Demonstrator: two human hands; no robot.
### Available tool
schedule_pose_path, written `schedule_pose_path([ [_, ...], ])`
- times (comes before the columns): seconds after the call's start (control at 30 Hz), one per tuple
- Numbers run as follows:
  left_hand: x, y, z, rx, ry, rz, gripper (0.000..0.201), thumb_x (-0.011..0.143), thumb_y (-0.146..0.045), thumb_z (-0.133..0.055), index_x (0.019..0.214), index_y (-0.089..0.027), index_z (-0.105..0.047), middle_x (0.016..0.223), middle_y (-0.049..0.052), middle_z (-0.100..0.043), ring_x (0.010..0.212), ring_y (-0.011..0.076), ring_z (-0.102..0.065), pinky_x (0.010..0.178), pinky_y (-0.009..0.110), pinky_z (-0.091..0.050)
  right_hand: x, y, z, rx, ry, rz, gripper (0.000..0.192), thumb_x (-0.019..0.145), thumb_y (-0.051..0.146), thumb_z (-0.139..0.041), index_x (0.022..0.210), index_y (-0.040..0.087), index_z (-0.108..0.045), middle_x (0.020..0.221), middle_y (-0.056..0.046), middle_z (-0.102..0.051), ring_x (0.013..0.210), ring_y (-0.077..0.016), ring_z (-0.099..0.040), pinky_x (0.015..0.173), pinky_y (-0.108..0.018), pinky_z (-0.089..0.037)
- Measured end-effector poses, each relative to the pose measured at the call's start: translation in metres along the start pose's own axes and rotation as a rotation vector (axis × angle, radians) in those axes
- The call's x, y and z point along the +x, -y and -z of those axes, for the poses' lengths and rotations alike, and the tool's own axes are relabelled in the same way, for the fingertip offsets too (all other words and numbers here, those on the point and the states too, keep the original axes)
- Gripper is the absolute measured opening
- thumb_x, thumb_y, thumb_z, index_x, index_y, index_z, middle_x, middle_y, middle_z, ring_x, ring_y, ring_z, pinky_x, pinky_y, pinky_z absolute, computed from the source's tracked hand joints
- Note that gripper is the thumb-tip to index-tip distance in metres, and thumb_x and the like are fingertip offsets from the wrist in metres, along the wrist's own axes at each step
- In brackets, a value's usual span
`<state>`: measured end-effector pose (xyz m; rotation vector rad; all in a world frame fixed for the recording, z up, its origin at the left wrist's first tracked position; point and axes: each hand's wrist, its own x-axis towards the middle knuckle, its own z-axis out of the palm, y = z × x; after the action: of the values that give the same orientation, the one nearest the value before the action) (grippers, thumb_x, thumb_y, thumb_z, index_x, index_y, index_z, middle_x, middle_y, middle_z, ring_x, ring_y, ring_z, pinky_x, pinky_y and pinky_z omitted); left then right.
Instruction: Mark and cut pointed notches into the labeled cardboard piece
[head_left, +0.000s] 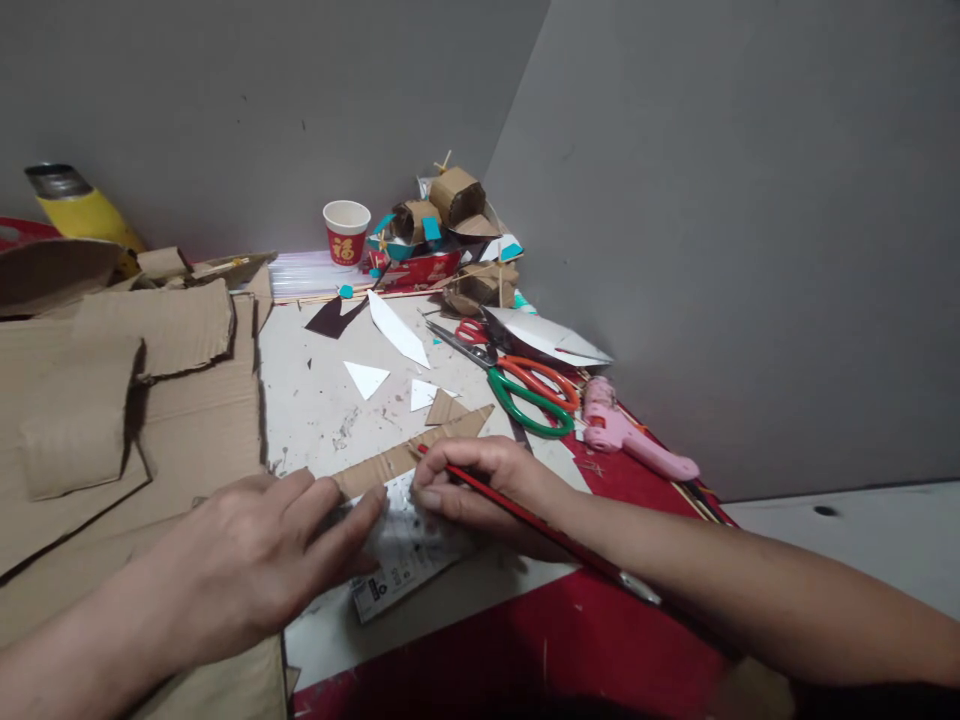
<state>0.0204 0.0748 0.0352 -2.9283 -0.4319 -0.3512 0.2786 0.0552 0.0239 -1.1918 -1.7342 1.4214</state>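
My right hand [487, 490] is closed around a slim red pencil [525, 515], its tip near the edge of a brown corrugated cardboard strip [390, 462]. The pencil's shaft slants back over my wrist. Fingers outstretched, my left hand [262, 545] presses down on a pale, see-through-looking printed piece [401, 570] with a straight edge, perhaps a set square. That piece lies against the strip and covers part of it. My right hand rests on its other side. White paper scraps [367, 379] and a small cardboard offcut [445, 407] lie just beyond the strip.
Scissors [532, 400] with green and orange handles lie right of centre, beside a pink glue gun [634, 430]. Cardboard sheets [199, 420] pile up on the left. At the back stand a paper cup [346, 240], cardboard models [457, 200] and a yellow bottle [90, 215].
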Motion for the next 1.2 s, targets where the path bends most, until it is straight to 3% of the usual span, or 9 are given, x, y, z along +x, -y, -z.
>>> schedule_pose_path([
  [0.13,-0.01,-0.002,-0.001,0.007,0.017,0.034,0.028,0.101,-0.026,-0.042,0.122,-0.012,-0.055,0.074,0.002,-0.06,0.054,0.0181,-0.058,0.043,0.031,-0.044,0.009,-0.012,0.01,-0.512,-0.252,0.439,0.01,0.094,0.022,-0.055,0.101,0.019,-0.063,0.091,-0.007,-0.07,0.083,-0.0194,-0.065,0.076,-0.034,-0.053],
  [0.27,-0.02,0.002,-0.002,-0.04,0.06,0.084,0.028,0.101,-0.03,-0.043,0.119,-0.014,-0.058,0.077,0.003,-0.061,0.058,0.0188,-0.062,0.047,0.032,-0.048,0.019,-0.026,0.013,-0.748,-0.187,0.617,0.021,0.095,0.019,-0.054,0.116,0.017,-0.057,0.099,-0.012,-0.07,0.093,-0.0238,-0.064,0.082,-0.041,-0.052],
  [0.43,-0.028,0.002,-0.005,-0.067,0.071,0.117,0.033,0.101,-0.033,-0.042,0.122,-0.014,-0.059,0.079,0.004,-0.062,0.061,0.0197,-0.062,0.05,0.032,-0.05,0.015,-0.036,0.012,-0.858,-0.113,0.676,0.024,0.096,0.022,-0.052,0.12,0.019,-0.053,0.094,-0.01,-0.068,0.089,-0.0244,-0.063,0.082,-0.041,-0.051],
  [0.6,-0.025,-0.003,-0.002,-0.066,0.032,0.114,0.04,0.102,-0.036,-0.04,0.127,-0.011,-0.056,0.083,0.007,-0.065,0.068,0.0229,-0.063,0.053,0.035,-0.052,0.003,-0.039,0.013,-0.86,-0.106,0.656,0.029,0.097,0.019,-0.05,0.125,0.02,-0.048,0.102,-0.012,-0.068,0.094,-0.0247,-0.063,0.084,-0.041,-0.052],
  [0.83,-0.022,-0.007,0.003,-0.126,0.003,0.124,0.031,0.102,-0.029,-0.042,0.108,-0.018,-0.069,0.085,0.007,-0.071,0.073,0.0222,-0.065,0.064,0.036,-0.05,-0.003,-0.039,0.014,-0.809,-0.121,0.594,0.033,0.096,0.019,-0.053,0.128,0.021,-0.047,0.106,-0.012,-0.069,0.098,-0.0257,-0.063,0.086,-0.044,-0.053],
  [1.2,-0.017,-0.002,0.009,-0.252,0.024,0.187,0.029,0.101,-0.028,-0.044,0.115,-0.02,-0.068,0.095,0.007,-0.071,0.083,0.0215,-0.064,0.076,0.037,-0.053,0.006,-0.033,0.022,-0.788,-0.096,0.583,0.024,0.095,0.022,-0.056,0.118,0.019,-0.057,0.092,-0.01,-0.068,0.083,-0.0228,-0.06,0.071,-0.036,-0.052],
])
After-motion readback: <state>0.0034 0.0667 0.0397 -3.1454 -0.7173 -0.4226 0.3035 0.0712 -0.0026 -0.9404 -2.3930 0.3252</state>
